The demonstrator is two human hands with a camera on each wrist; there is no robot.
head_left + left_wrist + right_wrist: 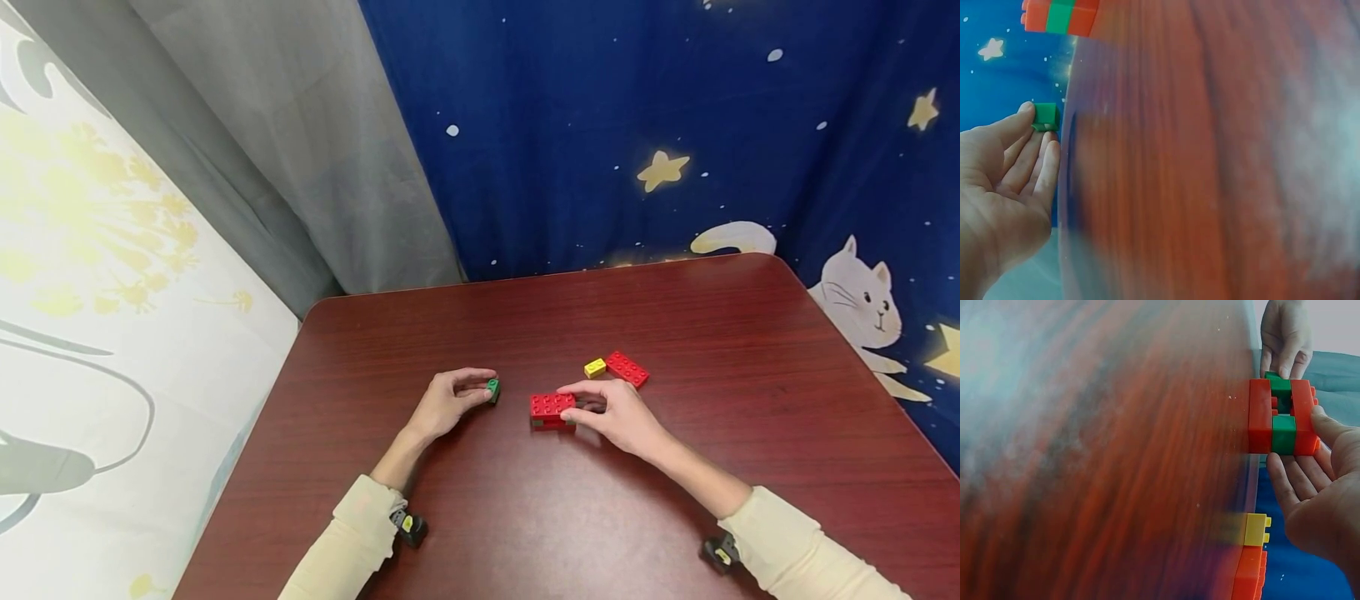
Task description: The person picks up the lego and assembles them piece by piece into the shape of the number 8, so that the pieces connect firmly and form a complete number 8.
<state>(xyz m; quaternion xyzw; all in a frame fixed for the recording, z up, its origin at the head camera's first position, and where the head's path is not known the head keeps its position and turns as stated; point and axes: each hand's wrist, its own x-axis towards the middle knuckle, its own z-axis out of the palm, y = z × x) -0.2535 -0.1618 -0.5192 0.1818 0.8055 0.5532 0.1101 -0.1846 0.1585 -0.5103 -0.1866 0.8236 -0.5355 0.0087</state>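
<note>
My left hand (pixel 442 406) pinches a small green toy brick (pixel 1046 117) between thumb and fingertips, left of a brick stack. That stack (pixel 547 410) has a red studded brick (pixel 1302 419) on top and another red brick (pixel 1260 419) on the table. Green bricks (pixel 1284 434) sit between the two red layers at both ends, with a gap in the middle. My right hand (pixel 622 417) grips the stack's right end, thumb on the near side and index finger at the far side. In the right wrist view, the left hand (pixel 1288 334) shows beyond the stack.
Behind the right hand, a small yellow brick (pixel 595 368) and a flat-lying red brick (pixel 627 369) rest side by side on the brown table (pixel 450 517). A blue star-patterned curtain (pixel 555 142) and a grey curtain (pixel 300 142) hang past the table's far edge.
</note>
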